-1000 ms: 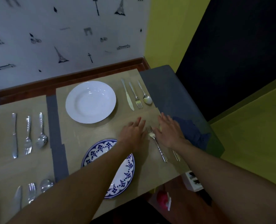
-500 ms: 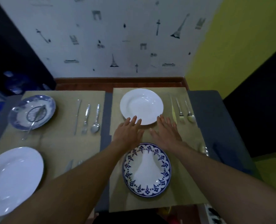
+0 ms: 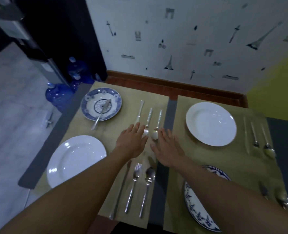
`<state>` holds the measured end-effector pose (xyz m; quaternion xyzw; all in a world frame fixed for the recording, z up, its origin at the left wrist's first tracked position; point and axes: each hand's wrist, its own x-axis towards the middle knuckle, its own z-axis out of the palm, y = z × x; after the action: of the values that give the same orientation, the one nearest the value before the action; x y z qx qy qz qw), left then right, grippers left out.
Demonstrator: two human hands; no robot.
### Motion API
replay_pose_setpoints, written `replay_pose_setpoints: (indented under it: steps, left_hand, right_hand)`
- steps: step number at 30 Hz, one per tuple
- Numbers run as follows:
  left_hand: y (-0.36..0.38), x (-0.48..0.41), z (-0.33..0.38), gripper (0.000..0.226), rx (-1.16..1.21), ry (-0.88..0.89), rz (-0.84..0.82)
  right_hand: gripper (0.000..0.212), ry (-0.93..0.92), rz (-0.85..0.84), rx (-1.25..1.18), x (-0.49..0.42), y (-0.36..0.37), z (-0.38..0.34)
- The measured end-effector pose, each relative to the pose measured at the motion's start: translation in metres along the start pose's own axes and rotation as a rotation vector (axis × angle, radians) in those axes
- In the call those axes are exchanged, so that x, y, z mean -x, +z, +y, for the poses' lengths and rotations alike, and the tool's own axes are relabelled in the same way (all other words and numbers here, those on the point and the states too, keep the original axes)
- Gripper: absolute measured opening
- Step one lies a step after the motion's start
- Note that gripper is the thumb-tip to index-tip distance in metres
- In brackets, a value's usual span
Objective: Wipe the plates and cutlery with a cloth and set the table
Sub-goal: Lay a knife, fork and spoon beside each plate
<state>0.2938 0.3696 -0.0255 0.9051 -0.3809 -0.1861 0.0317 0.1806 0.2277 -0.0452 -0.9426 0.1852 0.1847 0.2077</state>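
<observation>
My left hand (image 3: 132, 141) and my right hand (image 3: 167, 148) are flat with straight fingers over the middle of the table, holding nothing. Their fingertips are at the near ends of a far knife, fork and spoon set (image 3: 149, 118). A white plate (image 3: 76, 160) lies near left and another white plate (image 3: 210, 124) far right. A blue patterned plate (image 3: 101, 103) at far left has a utensil (image 3: 101, 112) lying in it. Another blue patterned plate (image 3: 204, 208) shows at near right under my right forearm. A knife, fork and spoon (image 3: 136, 184) lie between my forearms. No cloth is visible.
Tan placemats (image 3: 224, 157) cover a grey table (image 3: 42, 159). More cutlery (image 3: 256, 137) lies right of the far white plate, and some (image 3: 274, 195) at the near right edge. Blue water bottles (image 3: 58, 93) stand on the floor at left. A patterned wall is behind.
The view has swung left across the table. Both hands moved left from the right-hand place settings to the middle, by the far cutlery set. They stayed flat and empty throughout.
</observation>
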Motion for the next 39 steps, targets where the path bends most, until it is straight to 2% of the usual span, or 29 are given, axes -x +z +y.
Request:
replay_pose_setpoints:
  steps: [4,8,11,15,23,29,35,39]
  left_hand:
    - [-0.009,-0.004,-0.042,0.06,-0.001,-0.058,0.011]
    - [-0.014,-0.014,-0.096,0.047,0.006,-0.156,0.075]
    - [-0.019,-0.024,-0.128,0.041,-0.023,-0.216,0.106]
    - [-0.025,-0.038,-0.159,0.037,0.054,-0.329,0.147]
    - [-0.019,-0.073,-0.198,0.031,0.274,-0.397,0.14]
    - [-0.028,-0.081,-0.2,0.018,0.478,-0.515,0.113]
    - [-0.032,-0.078,-0.197,0.021,0.586,-0.564,0.172]
    - [-0.033,-0.069,-0.192,0.022,0.671,-0.533,0.204]
  right_hand:
    - [0.076,-0.079,-0.039,0.044,-0.023,0.021,-0.04]
    - [0.075,-0.173,-0.085,0.105,-0.053,0.053,-0.08]
    - [0.079,-0.242,-0.059,0.184,-0.07,0.076,-0.097]
    - [0.081,-0.329,-0.008,0.183,-0.083,0.105,-0.106]
    - [0.078,-0.282,0.118,0.204,-0.083,0.12,-0.11]
    - [0.078,-0.269,0.099,0.242,-0.083,0.121,-0.11]
    - [0.078,-0.257,0.066,0.253,-0.082,0.118,-0.112]
    - [0.079,-0.238,0.054,0.242,-0.082,0.117,-0.113]
